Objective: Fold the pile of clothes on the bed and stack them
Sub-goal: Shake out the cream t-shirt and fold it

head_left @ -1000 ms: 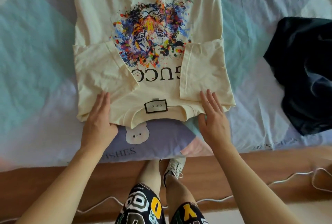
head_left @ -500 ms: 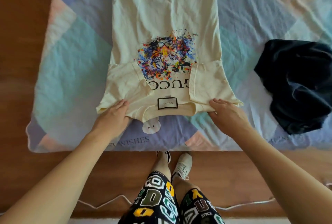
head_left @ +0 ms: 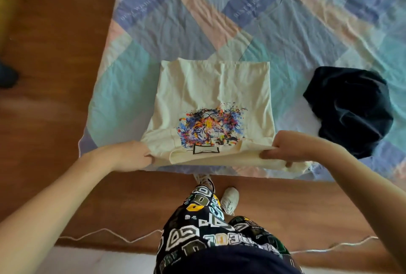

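At the bed's [head_left: 219, 21] near edge, the left hand [head_left: 134, 156] and right hand [head_left: 292, 147] each pinch a collar-end corner of the cream shirt [head_left: 211, 93], lifting it, beside a dark garment [head_left: 349, 108].

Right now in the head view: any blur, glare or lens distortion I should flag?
Head view: soft overall, with motion smear on the wooden floor at far left; wide-angle bending at the bed edges; even daylight, no glare; the left hand and right hand gripping the cream T-shirt stay readable; the dark garment loses fold detail.
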